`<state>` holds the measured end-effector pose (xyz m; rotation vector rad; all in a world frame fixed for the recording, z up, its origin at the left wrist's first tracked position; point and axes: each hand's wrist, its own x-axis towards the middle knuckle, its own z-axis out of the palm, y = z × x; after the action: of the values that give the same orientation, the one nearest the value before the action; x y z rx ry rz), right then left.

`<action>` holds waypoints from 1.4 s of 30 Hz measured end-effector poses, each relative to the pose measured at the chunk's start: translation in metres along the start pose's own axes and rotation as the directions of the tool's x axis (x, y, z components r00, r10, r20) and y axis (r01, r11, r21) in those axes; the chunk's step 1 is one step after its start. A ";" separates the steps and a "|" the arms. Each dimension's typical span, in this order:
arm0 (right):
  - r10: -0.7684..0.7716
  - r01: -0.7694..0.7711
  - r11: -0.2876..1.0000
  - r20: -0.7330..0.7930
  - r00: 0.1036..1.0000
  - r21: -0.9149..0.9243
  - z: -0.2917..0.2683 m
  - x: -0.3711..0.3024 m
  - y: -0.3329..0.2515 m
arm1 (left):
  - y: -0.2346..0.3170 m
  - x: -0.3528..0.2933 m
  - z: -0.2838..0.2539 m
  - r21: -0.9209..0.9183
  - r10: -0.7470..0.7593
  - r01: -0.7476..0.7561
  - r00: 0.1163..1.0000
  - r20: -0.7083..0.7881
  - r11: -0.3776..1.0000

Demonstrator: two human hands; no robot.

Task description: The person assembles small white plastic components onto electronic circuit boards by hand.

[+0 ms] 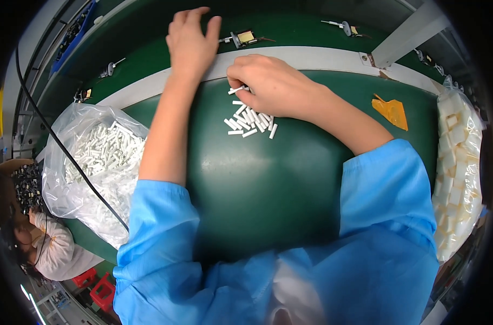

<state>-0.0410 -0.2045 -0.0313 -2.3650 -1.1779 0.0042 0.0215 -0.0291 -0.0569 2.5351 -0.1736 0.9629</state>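
Note:
My left hand (192, 46) reaches over the far green belt with its thumb and fingers apart, and nothing shows in it. Just right of that thumb lies a small component assembly (245, 38) with a yellow-wrapped block, a pale pin and thin leads. On the near green mat, my right hand (271, 84) is closed, its thumb and fingertips pinching a short white tube (236, 90). Right below it is a loose pile of white tubes (249, 119). The curled fingers partly hide what else they may hold.
A clear plastic bag of white tubes (105, 149) sits at the left, crossed by a black cable (62, 142). An orange scrap (390, 111) lies at the right, near a bag of pale blocks (456, 179). A white rail (317, 56) divides mat and belt. Another person (57, 246) sits lower left.

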 end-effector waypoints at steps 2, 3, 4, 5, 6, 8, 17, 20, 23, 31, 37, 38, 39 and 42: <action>-0.063 0.072 0.990 -0.073 0.995 0.120 0.002 0.001 0.001 | -0.030 0.016 -0.014 0.095 0.025 -0.026 1.000 0.011 0.995; -0.059 0.066 0.991 -0.069 0.996 0.114 0.003 0.001 0.003 | -0.038 0.026 -0.025 0.187 -0.096 0.077 0.991 0.098 0.979; 0.017 -0.003 0.962 -0.052 0.999 0.274 0.001 0.002 0.004 | -0.059 0.037 -0.033 0.293 -0.131 0.081 0.979 0.157 0.953; 0.114 -0.094 0.904 -0.023 0.993 0.417 -0.001 -0.003 0.012 | -0.053 0.047 -0.042 0.437 -0.311 0.160 0.902 0.300 0.885; 0.110 -0.090 0.910 -0.027 0.994 0.406 -0.002 -0.002 0.011 | -0.072 0.054 -0.053 0.576 -0.359 0.119 0.875 0.324 0.809; 0.224 -0.136 0.828 -0.099 0.969 0.544 0.002 0.000 0.009 | -0.123 0.061 -0.073 0.715 -0.455 0.107 0.832 0.316 0.691; 0.238 -0.083 0.870 -0.269 0.933 0.486 0.023 -0.009 -0.003 | -0.170 0.057 -0.080 0.793 -0.597 0.148 0.741 0.307 0.591; 0.361 -0.184 0.811 -0.228 0.904 0.555 0.021 -0.006 -0.007 | -0.178 0.055 -0.083 0.773 -0.588 0.167 0.750 0.303 0.612; 0.439 -0.201 0.726 -0.218 0.872 0.657 0.025 0.000 -0.010 | -0.198 0.059 -0.079 0.751 -0.587 0.135 0.717 0.377 0.646; 0.417 -0.161 0.753 -0.273 0.867 0.638 0.020 0.000 0.002 | -0.005 0.044 -0.058 -0.597 -0.414 0.602 0.798 0.437 0.529; 0.504 -0.241 0.525 -0.069 0.861 0.816 0.021 0.011 0.009 | 0.002 -0.006 -0.014 -0.724 -0.225 0.477 0.735 0.639 -0.498; 0.471 -0.274 0.462 0.028 0.882 0.843 0.013 0.013 0.014 | 0.002 -0.008 -0.006 -0.713 -0.266 0.448 0.713 0.649 -0.539; 0.468 -0.261 0.393 0.053 0.882 0.882 0.008 0.018 0.015 | -0.006 -0.011 -0.003 -0.698 -0.245 0.431 0.722 0.647 -0.572; 0.522 -0.181 0.334 -0.022 0.853 0.925 0.005 0.022 0.023 | -0.001 -0.009 -0.002 -0.649 -0.185 0.437 0.723 0.665 -0.622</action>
<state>-0.0109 -0.1973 -0.0410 -1.4485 -0.2544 0.3251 0.0131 -0.0277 -0.0617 0.5386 0.0077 -0.1005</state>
